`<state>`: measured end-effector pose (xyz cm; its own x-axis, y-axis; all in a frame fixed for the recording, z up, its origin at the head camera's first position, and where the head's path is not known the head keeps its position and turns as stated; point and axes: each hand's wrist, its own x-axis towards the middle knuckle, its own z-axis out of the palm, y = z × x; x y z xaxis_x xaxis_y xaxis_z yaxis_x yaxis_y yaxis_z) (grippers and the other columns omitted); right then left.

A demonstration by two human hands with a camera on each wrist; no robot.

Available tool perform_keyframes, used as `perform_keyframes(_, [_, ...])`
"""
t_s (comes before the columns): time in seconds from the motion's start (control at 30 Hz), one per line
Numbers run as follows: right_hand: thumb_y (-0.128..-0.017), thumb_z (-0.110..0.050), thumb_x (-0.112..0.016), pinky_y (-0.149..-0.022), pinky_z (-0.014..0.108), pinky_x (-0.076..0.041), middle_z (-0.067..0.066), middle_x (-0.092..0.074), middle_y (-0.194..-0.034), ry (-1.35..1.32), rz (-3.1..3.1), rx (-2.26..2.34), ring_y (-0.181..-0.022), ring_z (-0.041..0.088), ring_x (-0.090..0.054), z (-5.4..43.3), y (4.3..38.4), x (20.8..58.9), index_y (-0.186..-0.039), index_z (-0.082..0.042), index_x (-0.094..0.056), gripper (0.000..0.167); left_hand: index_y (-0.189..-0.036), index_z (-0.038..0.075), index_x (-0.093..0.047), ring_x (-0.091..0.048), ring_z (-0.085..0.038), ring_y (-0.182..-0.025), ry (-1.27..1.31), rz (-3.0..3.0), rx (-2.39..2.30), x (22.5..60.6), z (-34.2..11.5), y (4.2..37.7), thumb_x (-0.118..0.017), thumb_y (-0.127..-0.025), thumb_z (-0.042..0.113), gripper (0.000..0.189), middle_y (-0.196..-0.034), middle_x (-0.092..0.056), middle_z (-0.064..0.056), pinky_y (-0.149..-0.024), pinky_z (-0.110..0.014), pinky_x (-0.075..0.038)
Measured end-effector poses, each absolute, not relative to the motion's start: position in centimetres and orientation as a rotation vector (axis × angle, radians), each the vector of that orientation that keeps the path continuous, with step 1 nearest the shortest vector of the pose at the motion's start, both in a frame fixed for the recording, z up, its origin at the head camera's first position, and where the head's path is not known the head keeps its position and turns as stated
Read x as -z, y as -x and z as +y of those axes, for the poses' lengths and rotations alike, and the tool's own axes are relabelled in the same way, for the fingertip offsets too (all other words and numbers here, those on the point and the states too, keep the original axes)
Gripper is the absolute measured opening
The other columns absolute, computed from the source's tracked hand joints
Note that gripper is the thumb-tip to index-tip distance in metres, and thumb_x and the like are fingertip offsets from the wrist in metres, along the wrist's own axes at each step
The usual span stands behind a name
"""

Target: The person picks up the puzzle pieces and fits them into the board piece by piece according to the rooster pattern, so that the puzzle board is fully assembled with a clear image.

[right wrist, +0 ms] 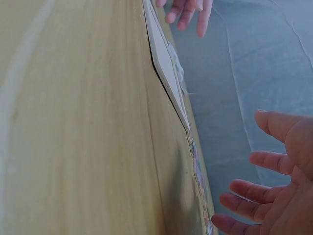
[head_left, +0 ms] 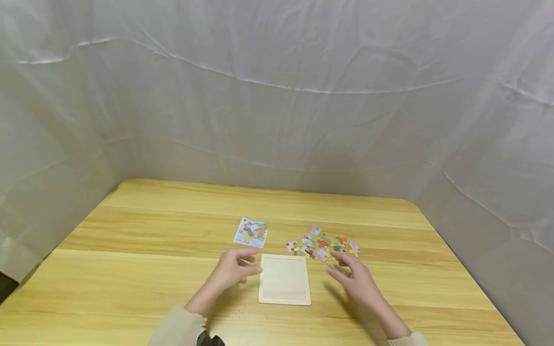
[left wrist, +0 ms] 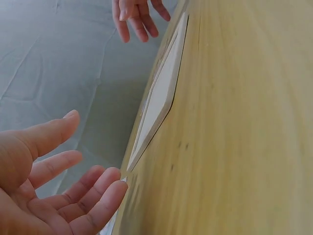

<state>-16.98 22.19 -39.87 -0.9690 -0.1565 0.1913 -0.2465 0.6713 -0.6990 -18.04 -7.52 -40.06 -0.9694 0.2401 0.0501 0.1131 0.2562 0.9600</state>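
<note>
A pale wooden puzzle tray (head_left: 284,278) with a raised rim lies flat on the table between the two hands. My left hand (head_left: 235,268) hovers at its left edge, fingers loosely bent and holding nothing; the left wrist view shows its palm and spread thumb. To the right of the tray my right hand (head_left: 352,278) is above the table, its fingers spread and empty. Several colourful jigsaw pieces (head_left: 322,243) lie loose beyond the tray, and the right fingertips overlap the nearest of them in the head view. Behind the left hand lies a printed picture sheet (head_left: 251,232).
The wood-grain table (head_left: 151,269) runs back to a grey-white fabric curtain (head_left: 277,120) that surrounds it at the back and both sides. A dark object (head_left: 6,287) shows at the far left edge of the head view.
</note>
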Motion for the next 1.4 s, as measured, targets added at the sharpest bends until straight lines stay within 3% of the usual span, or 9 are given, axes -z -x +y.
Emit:
perform_keyframes(0.37, [-0.082,-0.018,-0.064,-0.077,0.041,-0.046,0.015,-0.055,-0.114,-0.326,-2.757,-1.287,-0.099,0.029,-0.05,22.2,17.2,39.6,-0.116,0.001,-0.054,0.04,-0.118,-0.006,-0.053,-0.057,-0.019,-0.078,-0.32,2.282,-1.801,41.0,-6.9,18.7,-0.072,-0.071,0.005,0.053,-0.094,-0.057,-0.015,-0.056,-0.033,-0.051])
perform_keyframes(0.77, [-0.083,-0.017,-0.063,-0.082,0.043,-0.044,0.016,-0.055,-0.112,-0.323,-2.755,-1.393,-0.1,0.029,-0.049,22.1,17.5,39.5,-0.116,0.003,-0.053,0.04,-0.122,-0.007,-0.049,-0.042,-0.01,-0.051,-0.38,2.259,-1.687,41.2,-6.9,18.9,-0.072,-0.069,-0.002,0.058,-0.072,-0.051,-0.005,-0.044,-0.022,-0.042])
perform_keyframes(0.97, [-0.083,-0.016,-0.063,-0.083,0.043,-0.043,0.016,-0.055,-0.113,-0.317,-2.764,-1.421,-0.101,0.029,-0.05,22.1,17.7,39.5,-0.115,0.004,-0.053,0.039,-0.123,-0.006,-0.048,-0.032,-0.006,-0.04,-0.389,2.285,-1.639,41.5,-7.0,19.1,-0.072,-0.067,-0.003,0.061,-0.06,-0.051,-0.001,-0.039,-0.018,-0.03])
perform_keyframes(1.4, [-0.084,-0.013,-0.062,-0.084,0.041,-0.043,0.016,-0.057,-0.107,-0.382,-2.736,-1.471,-0.098,0.029,-0.052,21.7,18.3,40.0,-0.113,0.005,-0.055,0.035,-0.121,-0.005,-0.051,-0.027,-0.005,-0.038,-0.365,2.4,-1.544,41.6,-6.9,19.1,-0.074,-0.063,-0.005,0.063,-0.048,-0.041,0.003,-0.037,-0.017,-0.025])
